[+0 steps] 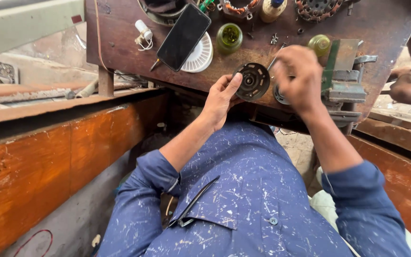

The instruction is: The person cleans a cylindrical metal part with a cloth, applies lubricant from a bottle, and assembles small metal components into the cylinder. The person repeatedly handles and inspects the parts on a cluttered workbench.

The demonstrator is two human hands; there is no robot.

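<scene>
At frame centre, the left hand (220,97) fingers hold a dark round slotted metal disc (251,81) over the brown wooden bench (120,43); the right hand (298,76) fingers curl, grip unclear.

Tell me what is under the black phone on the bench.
The phone lies on a white ribbed disc, whose right part shows. The disc's left part and the bench beneath are covered.

This is a repair workshop. A scarred wooden workbench (120,43) fills twelve o'clock, a green metal vise (343,76) bolted at two o'clock. Copper motor windings (317,8), small screws (276,39) and jars (229,37) litter the top; worn timber (34,162) lies at nine o'clock.
</scene>
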